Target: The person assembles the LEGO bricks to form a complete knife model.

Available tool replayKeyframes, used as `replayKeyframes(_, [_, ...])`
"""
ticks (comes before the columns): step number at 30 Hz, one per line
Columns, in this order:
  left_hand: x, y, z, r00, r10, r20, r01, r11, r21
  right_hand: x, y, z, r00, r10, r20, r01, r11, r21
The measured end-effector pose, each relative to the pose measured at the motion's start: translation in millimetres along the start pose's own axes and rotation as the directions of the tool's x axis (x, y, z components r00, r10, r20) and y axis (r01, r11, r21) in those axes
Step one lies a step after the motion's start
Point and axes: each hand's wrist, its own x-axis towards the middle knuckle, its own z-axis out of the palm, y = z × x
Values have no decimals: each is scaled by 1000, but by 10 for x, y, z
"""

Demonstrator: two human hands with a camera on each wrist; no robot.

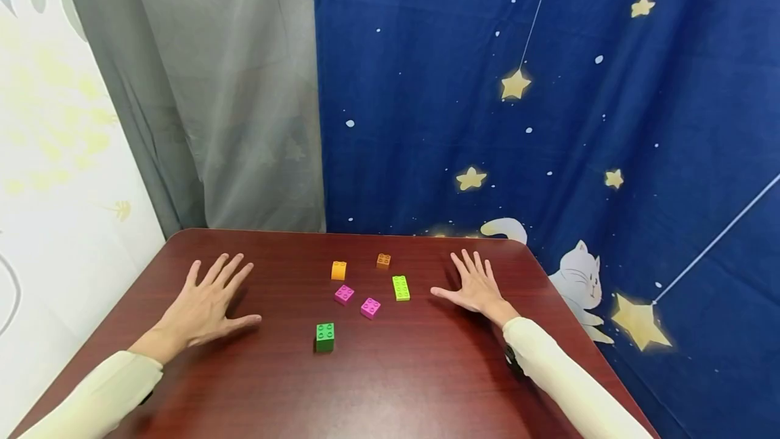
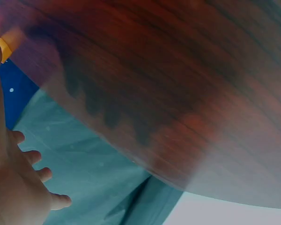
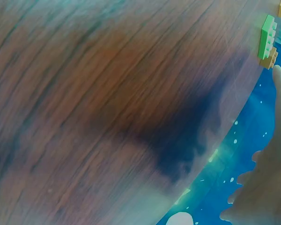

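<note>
Both hands are spread with straight fingers and hold nothing. In the head view, the left hand (image 1: 204, 307) is left of the bricks and the right hand (image 1: 477, 286) is right of them. Between them lie a dark green brick (image 1: 325, 337), two magenta bricks (image 1: 344, 295) (image 1: 370, 308), a yellow-orange brick (image 1: 338, 271), a brown-orange brick (image 1: 383, 261) and a long lime brick (image 1: 401, 288), all apart. The left wrist view shows the left hand (image 2: 14, 173) at the left edge; the right wrist view shows the right hand (image 3: 267, 178) at the right edge.
The dark red-brown table (image 1: 390, 385) has rounded far corners. Behind it hang a grey curtain (image 1: 244, 87) and a blue curtain (image 1: 426, 87) with stars and a white cat. A pale patterned surface (image 1: 61, 222) stands along the left side.
</note>
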Motion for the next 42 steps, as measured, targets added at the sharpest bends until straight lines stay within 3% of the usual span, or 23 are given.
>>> replayKeyframes(8, [52, 154, -33, 999, 38, 13, -37, 999, -18, 16, -101, 8, 1000, -17, 20, 17, 1000, 4])
replayKeyframes(20, [120, 428, -84, 993, 66, 94, -61, 997, -51, 67, -293, 90, 998, -55, 28, 54, 998, 32])
replayKeyframes(29, [169, 662, -108, 979, 96, 178, -79, 992, -98, 95, -488, 139, 995, -81, 65, 77, 995, 58])
replayKeyframes(35, [165, 822, -91, 972, 143, 184, -125, 987, -105, 96, -584, 205, 991, -100, 87, 94, 993, 75])
replayKeyframes(42, [185, 979, -54, 969, 169, 180, -137, 975, -177, 124, -676, 264, 988, -115, 100, 107, 991, 83])
